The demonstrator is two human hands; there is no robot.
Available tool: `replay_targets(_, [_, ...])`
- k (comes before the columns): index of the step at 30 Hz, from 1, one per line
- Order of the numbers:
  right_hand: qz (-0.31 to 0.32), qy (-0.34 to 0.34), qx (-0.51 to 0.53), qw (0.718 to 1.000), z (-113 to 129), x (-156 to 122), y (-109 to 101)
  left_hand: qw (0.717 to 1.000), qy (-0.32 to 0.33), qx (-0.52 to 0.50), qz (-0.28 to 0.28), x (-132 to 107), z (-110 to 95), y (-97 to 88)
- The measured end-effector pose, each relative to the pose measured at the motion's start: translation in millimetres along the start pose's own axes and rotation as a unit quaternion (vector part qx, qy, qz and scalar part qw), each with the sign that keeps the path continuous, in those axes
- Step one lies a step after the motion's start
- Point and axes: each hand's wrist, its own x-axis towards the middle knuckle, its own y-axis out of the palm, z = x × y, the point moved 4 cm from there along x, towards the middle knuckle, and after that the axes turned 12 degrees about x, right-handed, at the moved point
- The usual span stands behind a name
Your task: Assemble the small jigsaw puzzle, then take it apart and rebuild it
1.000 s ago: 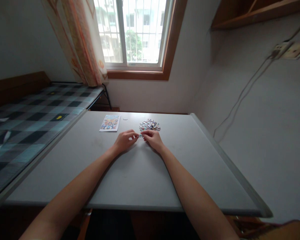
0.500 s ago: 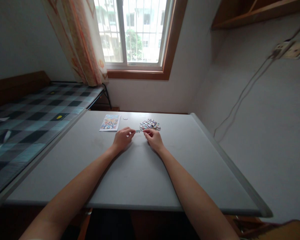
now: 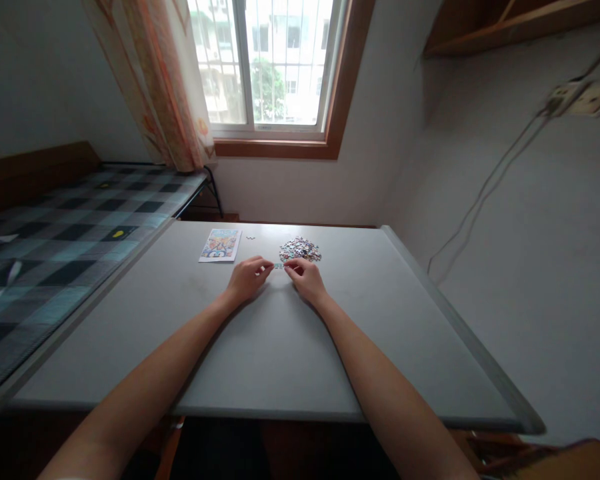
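Between my two hands, just in front of the pile, are small greenish jigsaw puzzle pieces (image 3: 279,266). My left hand (image 3: 249,277) pinches their left end between thumb and fingertips. From the other side my right hand (image 3: 306,277) pinches at the right end, its fingertips touching the pieces. Whether the pieces are interlocked is too small to tell. A heap of loose puzzle pieces (image 3: 301,249) lies right behind my right hand. Beyond my left hand, a colourful printed picture sheet (image 3: 221,245) lies flat.
A few small pieces (image 3: 251,238) lie near the far edge of the white table (image 3: 280,347), right of the sheet. A bed with a checked cover (image 3: 75,227) adjoins the table's left side. The wall with a hanging cable (image 3: 473,200) runs along the right.
My hands have come slightly closer together. The gap at the right end has closed, and my right fingertips now meet the pieces. The heap and the sheet have stayed put.
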Motion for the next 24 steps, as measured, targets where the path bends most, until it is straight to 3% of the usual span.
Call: replay_targets(24, [0.012, 0.001, -0.011, 1.0, 2.0, -1.0, 1.7, 0.999, 0.043, -0.009, -0.006, -0.3, -0.1, 2.9])
